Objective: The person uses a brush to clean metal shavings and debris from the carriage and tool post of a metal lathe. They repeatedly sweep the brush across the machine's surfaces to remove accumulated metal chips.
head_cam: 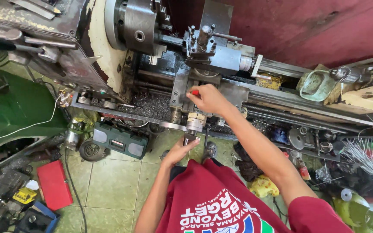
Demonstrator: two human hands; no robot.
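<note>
Two bare hands working right at the lathe carriage, close to the chuck (137,26).

Right hand (208,98) is closing its fingers on a red-tipped handle (195,92) at the carriage's 12 o'clock; left hand (178,151) is cupping, half open, the crank handle (189,139) at 6 o'clock. My worry: metal chips (150,105) lying at 9 o'clock could be cutting skin, and a slip could be sending fingers toward the tool post (201,41).

The right hand (208,98) reaches forward on a nearly straight arm, its fingers curled shut in a pinch. The left hand (178,151) sits lower and nearer the body, elbow bent, palm up, fingers loosely cupped.
</note>
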